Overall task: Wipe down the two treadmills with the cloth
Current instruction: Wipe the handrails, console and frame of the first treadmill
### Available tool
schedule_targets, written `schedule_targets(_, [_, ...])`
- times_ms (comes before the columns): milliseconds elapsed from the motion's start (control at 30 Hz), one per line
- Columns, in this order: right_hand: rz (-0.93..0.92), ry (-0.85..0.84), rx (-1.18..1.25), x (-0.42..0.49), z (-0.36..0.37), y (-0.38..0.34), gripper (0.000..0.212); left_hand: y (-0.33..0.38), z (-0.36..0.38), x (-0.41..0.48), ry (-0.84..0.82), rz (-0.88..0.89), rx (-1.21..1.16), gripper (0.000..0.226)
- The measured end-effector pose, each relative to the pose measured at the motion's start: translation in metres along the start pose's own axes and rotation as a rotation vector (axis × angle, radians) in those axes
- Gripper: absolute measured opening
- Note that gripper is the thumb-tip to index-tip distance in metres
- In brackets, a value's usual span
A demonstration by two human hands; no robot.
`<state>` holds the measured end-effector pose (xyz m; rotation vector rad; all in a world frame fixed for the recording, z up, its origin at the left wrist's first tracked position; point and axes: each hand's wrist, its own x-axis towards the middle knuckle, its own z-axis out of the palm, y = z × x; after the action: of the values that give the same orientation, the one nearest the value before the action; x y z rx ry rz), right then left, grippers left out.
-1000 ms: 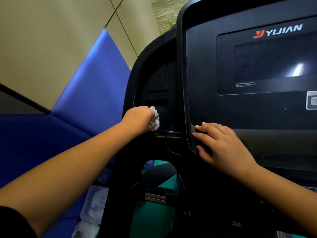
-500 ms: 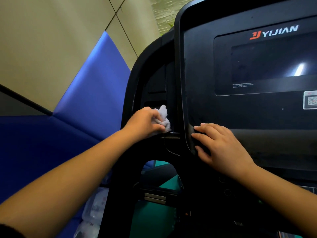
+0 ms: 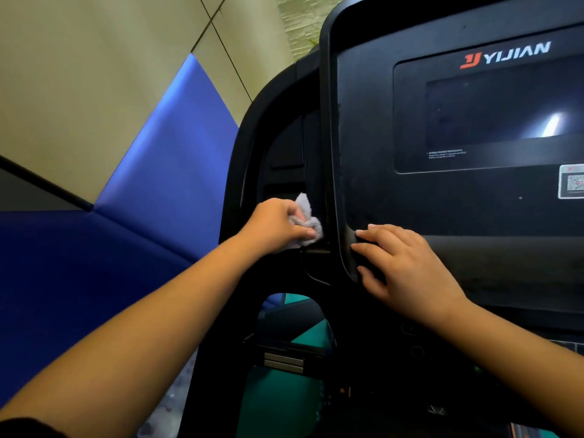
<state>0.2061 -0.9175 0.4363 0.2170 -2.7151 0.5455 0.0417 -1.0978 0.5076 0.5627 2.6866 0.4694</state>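
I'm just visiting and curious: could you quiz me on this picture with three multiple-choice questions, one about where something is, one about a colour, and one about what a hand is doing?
1. Where is the cloth?
A. Folded on a chair.
B. In the left hand, just left of the treadmill console.
C. Hanging from a hook.

2. What colour is the wall padding left of the console?
A. Red.
B. White.
C. Blue.

3. What is the right hand doing?
A. Resting on the console's lower left edge.
B. Gripping the cloth.
C. Waving in the air.

Answers:
1 B: the left hand's fingers curl round the cloth beside the console.
2 C: the padding is plainly blue.
3 A: its fingers lie fairly straight on the edge, holding nothing.
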Motion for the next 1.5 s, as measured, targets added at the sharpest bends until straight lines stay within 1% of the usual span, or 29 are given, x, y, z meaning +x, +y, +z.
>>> schedule_targets(33, [-0.002, 0.002, 0.002, 0.0, 0.0, 0.0, 0.035, 0.007, 0.008, -0.002, 0.011, 0.033, -0.013, 0.025])
schedule_targets(133, [-0.006, 0.004, 0.003, 0.0, -0.001, 0.001, 0.035, 0.02, 0.027, -0.005, 0.097, 0.117, 0.089, 0.023])
schedule_targets(200, [-0.004, -0.002, 0.004, 0.0, -0.001, 0.001, 0.035, 0.011, 0.025, -0.003, 0.084, 0.141, 0.076, 0.021])
schedule_targets(267, [-0.002, -0.004, 0.012, -0.001, -0.001, 0.001, 0.035, -0.007, 0.01, 0.0, 0.045, 0.154, 0.233, 0.009])
schedule_targets(333, [-0.005, -0.007, 0.012, -0.001, -0.002, 0.001, 0.035, -0.029, -0.01, 0.003, 0.004, 0.135, 0.416, 0.01])
schedule_targets(367, [-0.006, -0.01, 0.012, -0.002, -0.002, 0.001, 0.036, -0.038, -0.018, 0.003, -0.007, 0.142, 0.416, 0.012])
schedule_targets(400, [-0.005, -0.01, 0.013, -0.002, -0.002, 0.001, 0.036, -0.043, -0.025, 0.004, 0.024, 0.172, 0.364, 0.014])
schedule_targets(433, [-0.004, -0.009, 0.015, -0.001, -0.003, 0.001, 0.036, -0.046, -0.032, 0.003, 0.097, 0.198, 0.286, 0.016])
schedule_targets(500, [-0.006, -0.011, 0.015, 0.0, -0.004, 0.0, 0.037, -0.048, -0.048, 0.003, 0.338, 0.242, 0.152, 0.02])
schedule_targets(533, [-0.007, -0.011, 0.014, 0.0, -0.004, 0.0, 0.037, -0.048, -0.054, 0.002, 0.416, 0.24, 0.139, 0.021])
schedule_targets(567, [-0.01, -0.012, 0.015, 0.001, -0.005, 0.0, 0.037, -0.049, -0.057, 0.002, 0.439, 0.228, 0.169, 0.023])
schedule_targets(600, [-0.014, -0.013, 0.016, 0.001, -0.005, 0.0, 0.037, -0.05, -0.058, 0.001, 0.408, 0.225, 0.26, 0.024])
schedule_targets(633, [-0.016, -0.015, 0.016, 0.001, -0.005, 0.0, 0.037, -0.05, -0.054, 0.0, 0.344, 0.253, 0.432, 0.024])
schedule_targets(700, [-0.015, -0.014, 0.014, 0.002, -0.004, 0.0, 0.037, -0.049, -0.035, -0.002, 0.203, 0.403, 0.832, 0.022])
schedule_targets(733, [-0.015, -0.012, 0.014, 0.002, -0.004, 0.0, 0.037, -0.048, -0.025, -0.004, 0.141, 0.46, 0.933, 0.024])
schedule_targets(767, [-0.014, -0.012, 0.014, 0.002, -0.004, 0.0, 0.037, -0.045, -0.019, -0.008, 0.089, 0.463, 0.956, 0.027])
schedule_targets(833, [-0.009, -0.012, 0.015, 0.001, -0.004, 0.0, 0.036, -0.039, -0.017, -0.01, -0.003, 0.39, 0.939, 0.029])
schedule_targets(933, [-0.009, -0.011, 0.018, 0.0, -0.003, 0.001, 0.036, -0.025, -0.024, -0.007, -0.122, 0.248, 0.844, 0.029])
schedule_targets(967, [-0.009, -0.01, 0.021, 0.0, -0.003, 0.001, 0.036, -0.02, -0.026, -0.005, -0.181, 0.189, 0.735, 0.026])
schedule_targets(1033, [-0.01, -0.007, 0.021, 0.001, -0.003, 0.001, 0.036, -0.007, -0.022, -0.004, -0.284, 0.101, 0.413, 0.025])
schedule_targets(1067, [-0.01, -0.006, 0.02, 0.001, -0.003, 0.0, 0.036, -0.003, -0.017, -0.004, -0.301, 0.105, 0.301, 0.026])
schedule_targets(1100, [-0.009, -0.004, 0.019, 0.001, -0.003, 0.0, 0.036, 0.001, -0.014, -0.005, -0.305, 0.124, 0.265, 0.026])
schedule_targets(1133, [-0.01, -0.002, 0.019, 0.002, -0.004, 0.0, 0.035, 0.001, -0.013, -0.004, -0.304, 0.147, 0.298, 0.026])
schedule_targets(1167, [-0.011, -0.003, 0.018, 0.002, -0.004, 0.0, 0.035, -0.002, -0.015, -0.003, -0.297, 0.169, 0.385, 0.025])
schedule_targets(1267, [-0.011, -0.004, 0.022, 0.002, -0.004, 0.0, 0.035, -0.017, -0.03, -0.005, -0.257, 0.206, 0.807, 0.03])
schedule_targets(1333, [-0.005, -0.009, 0.017, 0.001, -0.003, 0.0, 0.035, -0.022, -0.031, -0.01, -0.207, 0.244, 0.894, 0.035])
schedule_targets(1400, [-0.001, -0.003, 0.014, 0.001, -0.004, 0.0, 0.035, -0.017, -0.025, -0.01, -0.207, 0.229, 0.837, 0.039])
schedule_targets(1433, [-0.003, 0.0, 0.012, 0.001, -0.003, -0.001, 0.035, -0.01, -0.021, -0.01, -0.22, 0.198, 0.752, 0.037])
schedule_targets(1500, [-0.006, 0.004, 0.006, 0.001, -0.003, 0.0, 0.035, 0.002, -0.013, -0.007, -0.231, 0.14, 0.52, 0.024])
